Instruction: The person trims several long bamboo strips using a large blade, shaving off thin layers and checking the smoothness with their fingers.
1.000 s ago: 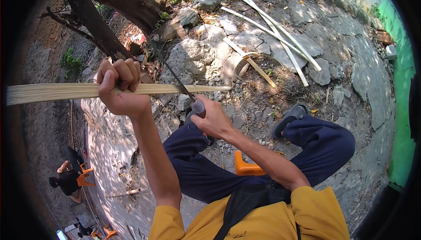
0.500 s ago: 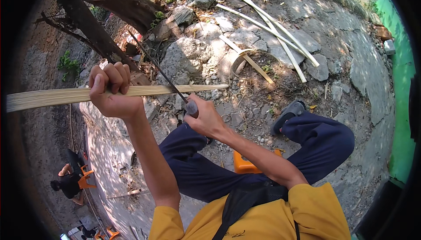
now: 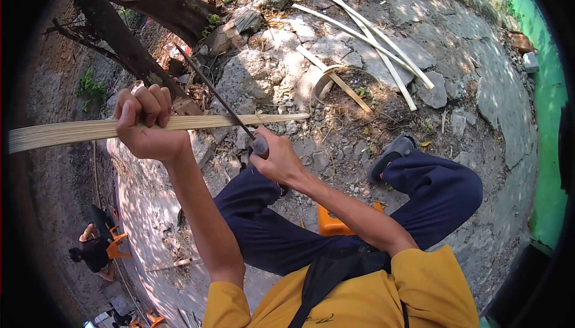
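Note:
My left hand is closed around a long pale bamboo strip, which runs nearly level from the far left to a thin end near the rubble. In my right hand is the handle of a long knife, its narrow dark blade slanting up and to the left. The blade crosses the strip between my two hands and seems to touch it; which edge meets the bamboo I cannot tell. My right palm and most of the handle are hidden by the fingers.
Several pale strips lie crossed on broken concrete ahead. A flat wooden piece lies by a thin hoop. Dark tree trunks stand at upper left, a green wall at right. Another person sits at lower left.
My left hand has shifted slightly to the left along the strip. The knife and my right hand stay nearly in place, and the whole view has drifted a little.

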`<control>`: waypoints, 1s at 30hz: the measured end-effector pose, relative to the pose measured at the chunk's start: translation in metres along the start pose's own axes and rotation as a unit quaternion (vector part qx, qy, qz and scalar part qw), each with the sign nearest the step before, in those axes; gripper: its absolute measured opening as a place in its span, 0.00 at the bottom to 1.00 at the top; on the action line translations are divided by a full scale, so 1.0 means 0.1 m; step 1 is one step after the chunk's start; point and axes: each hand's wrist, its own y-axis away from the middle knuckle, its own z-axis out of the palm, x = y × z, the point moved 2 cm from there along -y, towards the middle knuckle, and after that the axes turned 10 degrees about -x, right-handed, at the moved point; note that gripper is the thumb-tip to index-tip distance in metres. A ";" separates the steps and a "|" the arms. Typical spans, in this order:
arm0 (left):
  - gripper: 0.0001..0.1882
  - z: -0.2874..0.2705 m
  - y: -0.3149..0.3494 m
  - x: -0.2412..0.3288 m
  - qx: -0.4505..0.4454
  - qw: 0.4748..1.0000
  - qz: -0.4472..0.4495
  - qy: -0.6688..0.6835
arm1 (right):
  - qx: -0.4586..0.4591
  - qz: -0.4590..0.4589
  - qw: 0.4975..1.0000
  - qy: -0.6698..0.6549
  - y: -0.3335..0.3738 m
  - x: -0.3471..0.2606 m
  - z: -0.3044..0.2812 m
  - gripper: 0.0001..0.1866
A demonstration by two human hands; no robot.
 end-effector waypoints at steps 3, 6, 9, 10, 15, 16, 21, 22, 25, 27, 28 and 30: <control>0.17 0.00 -0.01 -0.10 0.009 1.000 -0.016 -0.021 | 0.028 0.060 0.997 0.034 0.04 0.81 -0.14 0.15; 0.17 -0.07 0.00 -0.07 0.012 1.000 -0.004 0.000 | 0.037 0.114 0.992 0.032 0.03 0.81 -0.14 0.15; 0.17 0.01 0.00 -0.08 0.008 1.000 -0.001 -0.009 | 0.039 0.085 0.996 -0.003 -0.02 0.43 -0.09 0.15; 0.17 0.03 0.00 -0.08 0.009 1.000 -0.002 -0.013 | 0.029 0.054 0.998 -0.024 -0.01 0.26 -0.08 0.16; 0.17 0.03 -0.03 -0.03 0.002 1.000 0.000 -0.020 | 0.010 -0.027 0.999 -0.041 -0.01 0.09 0.00 0.16; 0.17 0.06 -0.04 -0.02 0.005 1.000 0.000 -0.020 | 0.011 -0.029 0.999 -0.041 0.00 0.32 -0.01 0.16; 0.17 -0.09 -0.03 -0.10 0.013 1.000 -0.008 0.002 | 0.053 0.122 0.991 -0.012 -0.01 1.05 -0.10 0.18; 0.17 -0.13 -0.01 -0.12 0.028 0.999 -0.011 0.015 | 0.053 0.123 0.991 -0.011 -0.01 1.00 -0.10 0.18; 0.17 -0.10 0.00 -0.07 -0.002 1.000 -0.011 0.012 | 0.033 0.127 0.989 -0.066 -0.02 0.68 -0.04 0.17; 0.17 -0.02 -0.03 -0.02 -0.011 1.000 -0.008 0.005 | 0.016 0.071 0.996 -0.056 -0.01 0.35 -0.06 0.17; 0.17 -0.02 -0.03 -0.03 -0.015 1.000 -0.003 0.008 | 0.003 0.017 0.999 -0.037 -0.01 0.23 -0.07 0.16; 0.16 -0.01 -0.03 -0.04 -0.012 1.000 0.000 0.015 | 0.002 0.016 0.998 -0.059 0.01 0.27 -0.06 0.15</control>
